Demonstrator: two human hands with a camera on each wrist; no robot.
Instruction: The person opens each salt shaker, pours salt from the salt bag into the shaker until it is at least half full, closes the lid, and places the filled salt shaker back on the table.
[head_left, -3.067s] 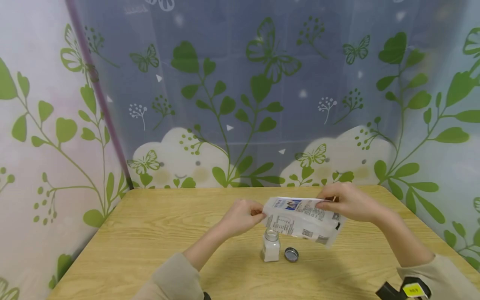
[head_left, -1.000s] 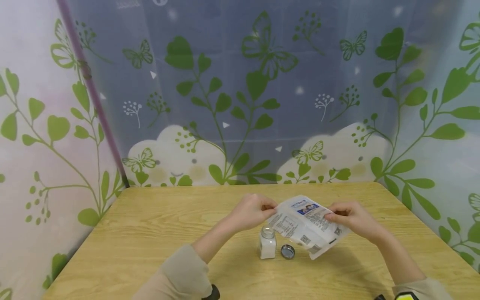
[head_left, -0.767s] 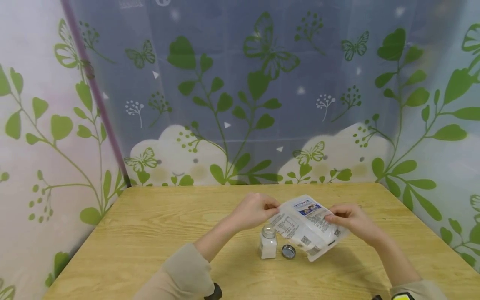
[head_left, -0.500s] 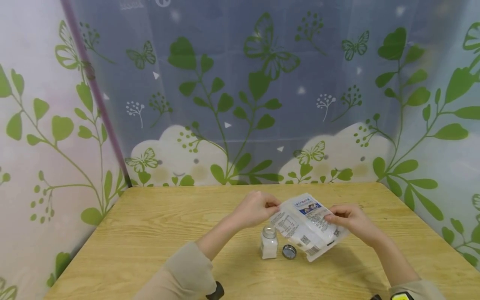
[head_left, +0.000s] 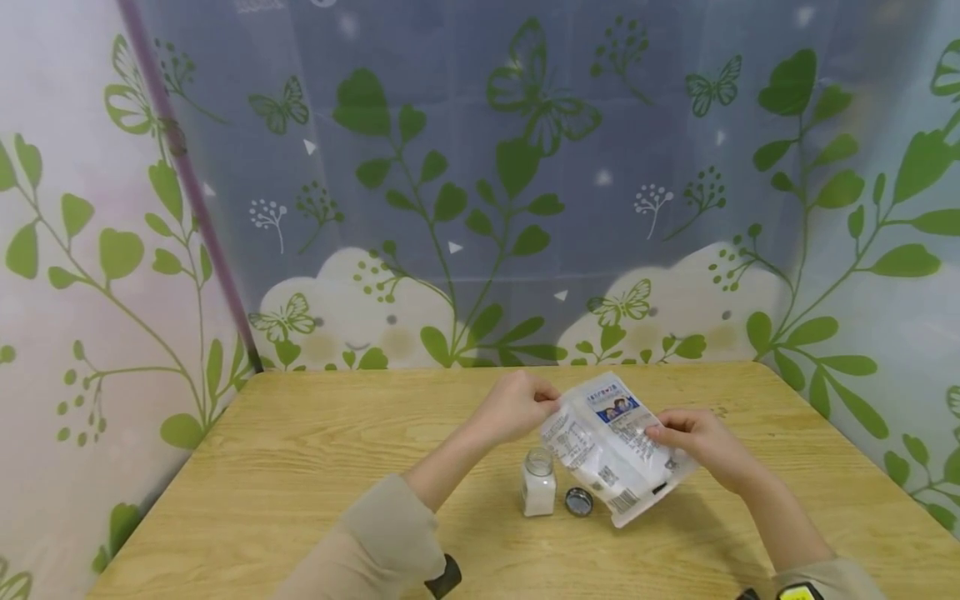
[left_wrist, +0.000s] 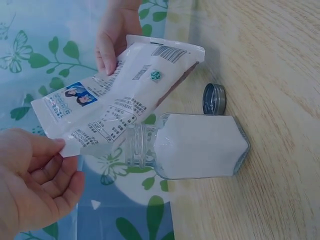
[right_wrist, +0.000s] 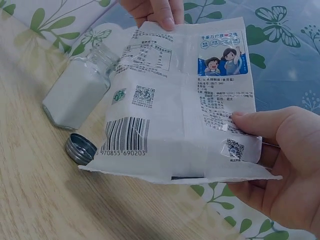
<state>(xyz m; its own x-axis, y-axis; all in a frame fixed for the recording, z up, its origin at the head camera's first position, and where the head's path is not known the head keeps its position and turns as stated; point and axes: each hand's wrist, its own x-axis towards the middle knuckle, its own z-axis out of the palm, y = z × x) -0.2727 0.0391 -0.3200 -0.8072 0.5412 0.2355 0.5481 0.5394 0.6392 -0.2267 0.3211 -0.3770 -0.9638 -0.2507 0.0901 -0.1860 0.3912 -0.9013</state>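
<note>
A white printed plastic salt bag (head_left: pixel 611 450) is held above the table between both hands. My left hand (head_left: pixel 519 406) pinches its upper left corner between thumb and fingers. On the right side, my right hand (head_left: pixel 697 442) grips the bag, thumb on the printed face and fingers behind, as the right wrist view shows. Beneath the left hand stands an uncapped glass jar (head_left: pixel 538 483), upright and filled with white powder to near its shoulder. Beside the jar a metal screw lid (head_left: pixel 578 502) lies on the table with its inside facing up.
The wooden table (head_left: pixel 337 500) carries the jar and lid near its middle. A patterned curtain (head_left: pixel 450 208) with green leaves and butterflies closes off the back and both sides.
From a flatter pose 3.1 s ago, the bag has tilted, its lower edge swinging down and toward me. The left hand has shifted slightly right and up. Jar and lid stay put.
</note>
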